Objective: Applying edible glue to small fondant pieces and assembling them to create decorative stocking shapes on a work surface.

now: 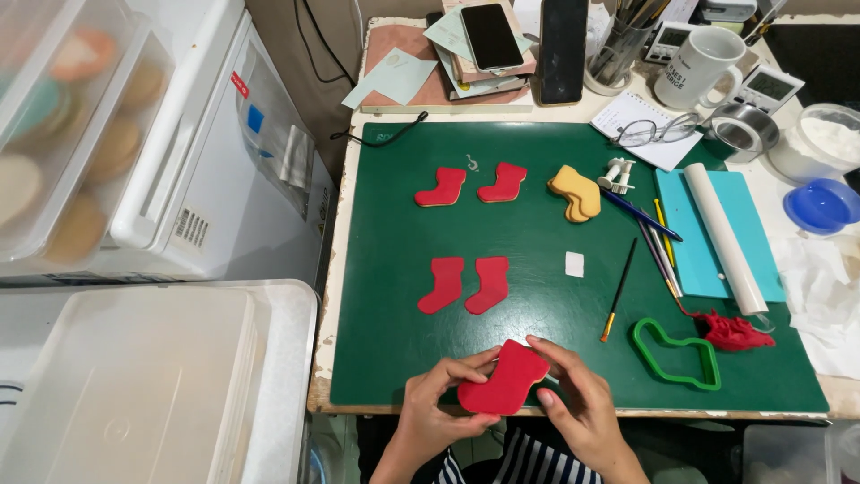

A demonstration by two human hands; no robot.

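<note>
The fingers of both hands are covering the edges of the red stocking cookie, hiding its underside. At left, round cookies in a clear tub are blurring, and the frame edge is cutting off the blue bowl.

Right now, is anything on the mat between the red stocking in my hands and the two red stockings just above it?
Nothing visible: the stocking in hand and the pair have only bare green mat between them.
</note>
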